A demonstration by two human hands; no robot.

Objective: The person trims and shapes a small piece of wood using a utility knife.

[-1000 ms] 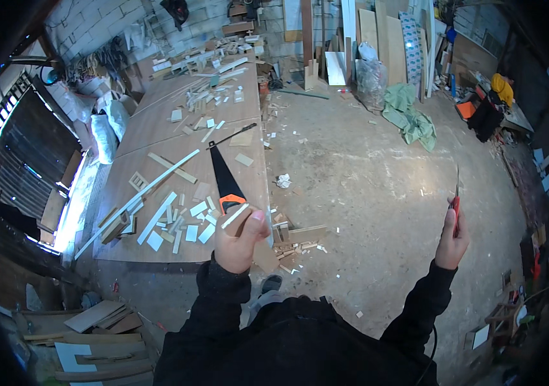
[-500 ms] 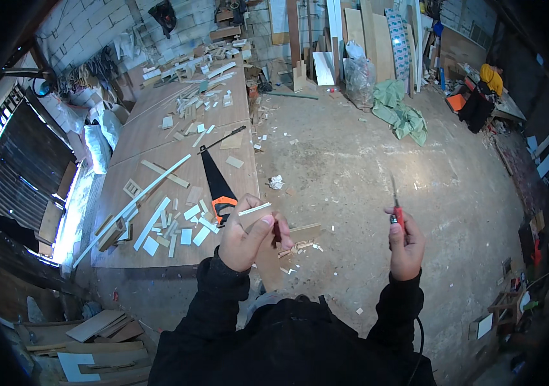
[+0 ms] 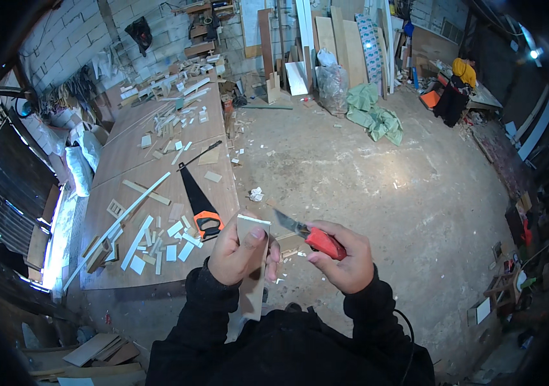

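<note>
My left hand (image 3: 229, 260) grips a narrow, flat piece of wood (image 3: 251, 289) lengthwise, its pale top edge turned up and my thumb across its face. My right hand (image 3: 348, 264) is closed on a red-handled blade knife (image 3: 323, 242), whose bare blade points up and left, a short way right of the wood's top and apart from it. Behind my left hand a handsaw (image 3: 194, 196) with an orange and black handle lies on the worktable.
The plywood worktable (image 3: 104, 251) on the left holds scattered offcuts and long strips (image 3: 134, 209). Boards (image 3: 355, 55) lean on the back wall, beside a clear plastic sack (image 3: 334, 93) and green cloth (image 3: 371, 112). Scrap wood (image 3: 94, 354) lies at lower left, clutter along the right.
My right hand has swung from far right toward my left hand, and the knife has turned from upright to angled leftward. The wood in my left hand has turned more upright.
</note>
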